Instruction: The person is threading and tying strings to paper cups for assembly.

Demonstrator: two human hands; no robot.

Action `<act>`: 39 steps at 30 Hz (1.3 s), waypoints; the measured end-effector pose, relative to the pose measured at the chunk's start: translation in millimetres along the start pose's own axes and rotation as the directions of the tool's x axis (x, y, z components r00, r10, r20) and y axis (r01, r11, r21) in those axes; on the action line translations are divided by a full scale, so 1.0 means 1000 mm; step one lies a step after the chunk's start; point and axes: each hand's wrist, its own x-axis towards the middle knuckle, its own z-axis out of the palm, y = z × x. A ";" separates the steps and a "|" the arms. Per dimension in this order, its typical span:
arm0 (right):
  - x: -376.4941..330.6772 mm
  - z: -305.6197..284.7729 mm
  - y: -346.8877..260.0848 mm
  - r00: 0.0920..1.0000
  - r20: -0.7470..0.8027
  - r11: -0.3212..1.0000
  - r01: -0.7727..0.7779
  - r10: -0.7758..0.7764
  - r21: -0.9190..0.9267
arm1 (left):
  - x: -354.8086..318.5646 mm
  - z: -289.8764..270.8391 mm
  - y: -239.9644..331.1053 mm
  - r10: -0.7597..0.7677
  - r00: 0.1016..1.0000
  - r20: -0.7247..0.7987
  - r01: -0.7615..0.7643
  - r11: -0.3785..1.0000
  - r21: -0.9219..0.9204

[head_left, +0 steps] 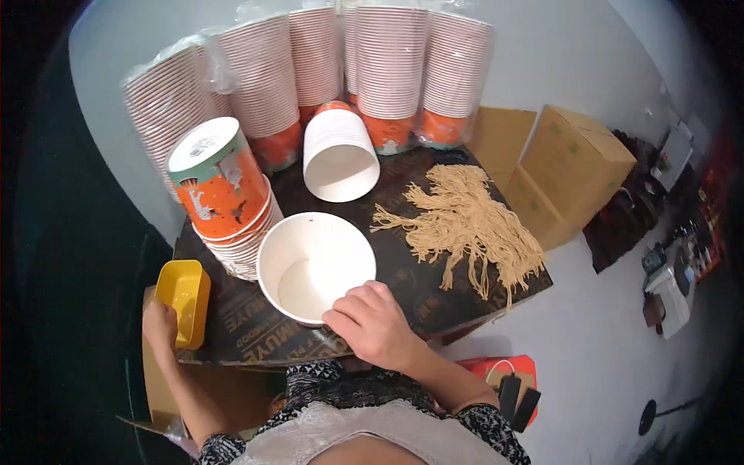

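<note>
Right hand (373, 324) pinches the tub's (316, 267) rim; slipping could drop it off the table's (240, 314) near edge. Left hand (160, 324): fingers unclear.

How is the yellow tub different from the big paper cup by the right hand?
The yellow tub is yellow inside, but the big paper cup is white inside. The yellow tub is longish with rounded corners, while the big paper cup is round. Both are open at the top.
</note>
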 end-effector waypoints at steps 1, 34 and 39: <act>0.001 0.001 0.001 1.000 -0.001 1.000 0.018 -0.018 -0.002 | 0.002 -0.003 0.003 -0.015 0.998 0.063 0.014 1.000 0.017; -0.157 -0.126 0.119 0.620 -0.198 0.498 -0.749 0.759 -0.437 | -0.077 -0.057 0.142 0.298 0.893 -0.336 -0.441 0.433 -0.786; -0.153 -0.112 0.123 0.559 -0.149 0.414 -0.744 0.816 -0.525 | -0.082 -0.056 0.149 0.316 0.900 -0.299 -0.417 0.432 -0.800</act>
